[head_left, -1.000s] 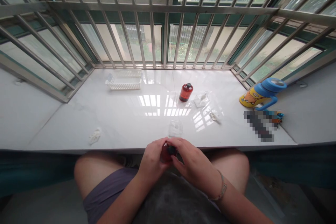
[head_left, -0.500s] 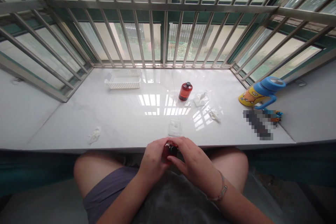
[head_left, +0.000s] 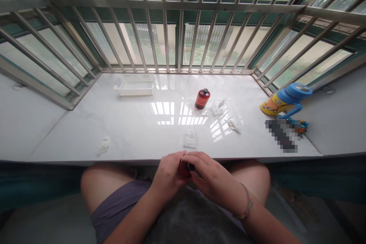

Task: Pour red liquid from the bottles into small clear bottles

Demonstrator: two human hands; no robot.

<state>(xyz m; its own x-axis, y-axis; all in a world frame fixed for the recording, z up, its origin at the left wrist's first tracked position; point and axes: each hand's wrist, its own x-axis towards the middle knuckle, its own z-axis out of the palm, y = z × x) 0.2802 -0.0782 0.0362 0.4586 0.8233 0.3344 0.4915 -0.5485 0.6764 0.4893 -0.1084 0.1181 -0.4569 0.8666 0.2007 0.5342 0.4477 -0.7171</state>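
Note:
Close to my body, at the front edge of the white ledge, a small red bottle [head_left: 183, 170] with a dark cap [head_left: 191, 167] is wrapped in my left hand [head_left: 169, 169]. My right hand [head_left: 210, 171] curls over the bottle's top, thumb and fingers around the cap; its fingers partly hide both. Just beyond my hands lies a clear flat plastic piece [head_left: 190, 138]. Farther back stands a second red bottle [head_left: 202, 100] with a black cap, beside another clear plastic piece [head_left: 219, 107].
A white perforated basket [head_left: 135, 90] sits at the back left. Crumpled white scraps lie at left [head_left: 103, 146] and right [head_left: 234, 126]. On the right are a blue and yellow water bottle [head_left: 281, 101] and a pixelated dark item [head_left: 281, 137]. Metal bars [head_left: 174, 6] line the window.
My right hand has shifted slightly right and turned at the cap, its fingers now covering more of it. My left hand keeps hold of the bottle.

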